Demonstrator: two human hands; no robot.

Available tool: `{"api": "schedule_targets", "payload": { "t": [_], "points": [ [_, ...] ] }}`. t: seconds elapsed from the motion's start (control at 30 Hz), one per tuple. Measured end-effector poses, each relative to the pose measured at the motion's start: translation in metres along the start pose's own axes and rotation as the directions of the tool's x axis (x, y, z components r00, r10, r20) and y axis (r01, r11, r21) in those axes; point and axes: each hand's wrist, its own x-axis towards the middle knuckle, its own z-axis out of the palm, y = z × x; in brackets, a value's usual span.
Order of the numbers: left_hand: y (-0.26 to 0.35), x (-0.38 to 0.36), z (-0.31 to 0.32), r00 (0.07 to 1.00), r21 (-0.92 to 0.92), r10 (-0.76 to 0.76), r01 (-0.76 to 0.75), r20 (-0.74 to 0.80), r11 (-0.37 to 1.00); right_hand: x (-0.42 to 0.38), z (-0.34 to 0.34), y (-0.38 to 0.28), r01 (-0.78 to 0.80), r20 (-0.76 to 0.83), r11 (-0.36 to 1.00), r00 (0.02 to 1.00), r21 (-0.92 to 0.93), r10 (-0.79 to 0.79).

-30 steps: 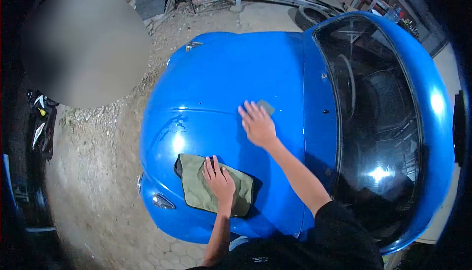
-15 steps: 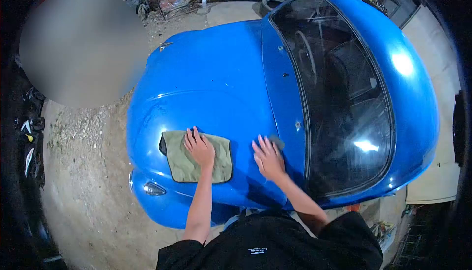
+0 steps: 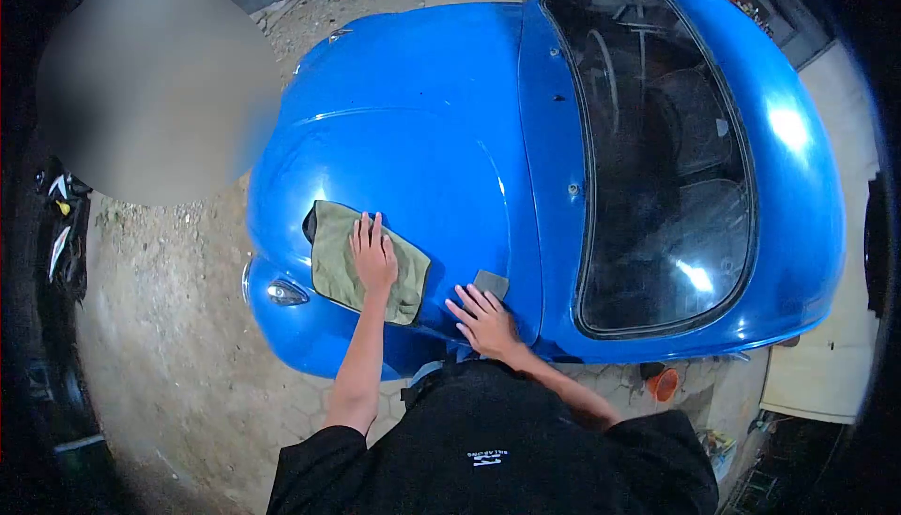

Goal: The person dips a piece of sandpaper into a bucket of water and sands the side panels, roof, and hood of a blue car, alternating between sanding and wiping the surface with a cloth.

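Note:
My left hand lies flat with fingers spread on a green cloth, which rests on the hood of a blue car. The cloth has a dark edge and lies askew over the curved paint. To the right, my right hand is spread on the hood near its rear side edge. A small grey block sits just beyond the fingertips of that hand; whether they touch it is hard to tell.
The windshield lies right of the hood. Below the car's side stands an orange bucket on the paving. A headlight is at the lower left, and a pale panel at the right.
The cloth's right part has turned downward under my left hand. My right hand has shifted left and toward my body, and the grey block shows more fully. The whole view has shifted.

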Motion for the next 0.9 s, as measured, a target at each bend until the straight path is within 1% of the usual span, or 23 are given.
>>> {"api": "schedule_targets", "payload": {
  "t": [0.07, 0.1, 0.13, 0.2, 0.3, 0.33, 0.4, 0.5, 0.57, 0.63, 0.7, 0.73, 0.77, 0.87, 0.9],
  "points": [
    [0.002, 0.004, -0.001, 1.0, -0.004, -0.018, 0.018, 0.007, 1.0, 0.004, -0.001, 0.002, -0.069, 0.0, 0.993, 0.998, 0.098, 0.069],
    [0.002, 0.006, 0.0, 1.0, -0.012, -0.007, 0.007, -0.004, 1.0, 0.019, -0.013, 0.011, -0.037, -0.083, 0.999, 0.996, -0.008, 0.036],
    [0.002, 0.007, 0.001, 1.0, -0.02, -0.001, 0.0, -0.016, 1.0, 0.032, -0.017, 0.017, -0.142, -0.119, 0.984, 0.984, -0.108, 0.129],
    [0.001, 0.002, -0.002, 1.0, -0.026, -0.005, 0.005, -0.021, 1.0, 0.046, -0.021, 0.025, -0.243, -0.13, 0.959, 0.966, -0.143, 0.225],
    [0.006, 0.004, -0.003, 0.999, -0.028, -0.034, 0.033, -0.022, 0.999, 0.03, -0.006, 0.01, -0.224, -0.093, 0.967, 0.973, -0.12, 0.213],
    [0.008, 0.004, -0.003, 0.999, -0.02, -0.036, 0.036, -0.031, 0.999, 0.02, 0.004, 0.0, -0.276, -0.09, 0.95, 0.96, -0.148, 0.265],
    [0.009, 0.006, -0.003, 0.998, 0.002, -0.04, 0.041, -0.046, 0.999, 0.024, 0.014, -0.009, -0.377, -0.161, 0.906, 0.923, -0.195, 0.349],
    [0.013, 0.01, -0.01, 0.997, 0.003, -0.066, 0.066, -0.027, 0.998, 0.089, 0.011, 0.006, -0.387, -0.295, 0.887, 0.904, -0.251, 0.311],
    [0.017, 0.01, -0.014, 0.997, -0.007, -0.074, 0.074, -0.019, 0.997, 0.163, -0.004, 0.03, -0.342, -0.36, 0.901, 0.903, -0.267, 0.236],
    [0.017, 0.013, -0.015, 0.996, -0.002, -0.091, 0.091, -0.009, 0.996, 0.244, -0.006, 0.071, -0.319, -0.418, 0.903, 0.89, -0.287, 0.182],
    [0.013, 0.008, -0.011, 0.996, 0.003, -0.092, 0.092, 0.015, 0.996, 0.321, -0.003, 0.108, -0.362, -0.42, 0.877, 0.882, -0.316, 0.213],
    [0.009, 0.012, -0.01, 0.996, 0.008, -0.09, 0.09, 0.015, 0.996, 0.355, 0.001, 0.124, -0.348, -0.414, 0.883, 0.888, -0.315, 0.202],
    [0.012, 0.013, -0.013, 0.995, -0.026, -0.103, 0.103, 0.009, 0.994, 0.38, 0.004, 0.134, -0.329, -0.407, 0.889, 0.894, -0.318, 0.186],
    [0.012, 0.013, -0.013, 0.994, -0.043, -0.106, 0.106, -0.002, 0.993, 0.405, 0.012, 0.129, -0.328, -0.417, 0.886, 0.892, -0.328, 0.175],
    [0.017, 0.015, -0.022, 0.992, -0.061, -0.125, 0.126, 0.018, 0.99, 0.392, 0.015, 0.121, -0.269, -0.405, 0.887, 0.908, -0.375, 0.105]
  ]
}}
